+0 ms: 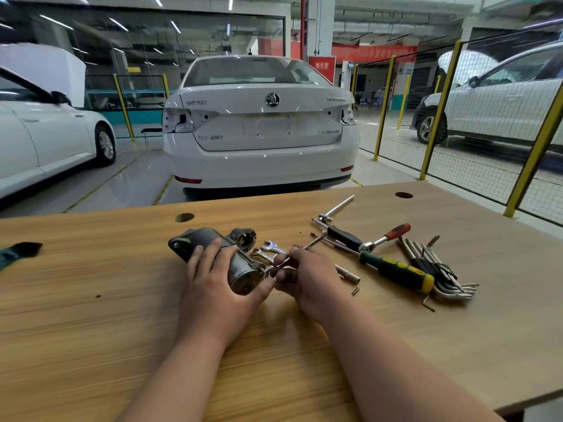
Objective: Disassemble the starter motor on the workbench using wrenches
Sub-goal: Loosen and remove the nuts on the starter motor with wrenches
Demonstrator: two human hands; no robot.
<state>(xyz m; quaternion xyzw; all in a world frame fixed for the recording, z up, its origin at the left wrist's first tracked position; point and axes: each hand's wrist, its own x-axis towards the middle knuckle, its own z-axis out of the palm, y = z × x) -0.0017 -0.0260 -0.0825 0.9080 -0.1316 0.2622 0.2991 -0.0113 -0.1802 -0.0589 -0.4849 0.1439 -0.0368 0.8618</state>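
Note:
A grey starter motor [240, 274] lies on its side on the wooden workbench [91, 300]. My left hand [219, 281] grips its cylindrical body from above, fingers curled over the top. Just to the right, my right hand [307, 278] holds a thin silver wrench [315, 242] whose near end sits at the motor's rear end; its handle sticks up and away to the right. The wrench head is mostly hidden by my fingers.
Small combination wrenches [269, 249] lie behind my hands. To the right lie a T-handle [335, 210], a red-handled ratchet [385, 237], a green-and-yellow screwdriver [396, 271], a hex key set [438, 269], a socket [348, 274] and a small bit [355, 291]. White cars stand beyond the bench.

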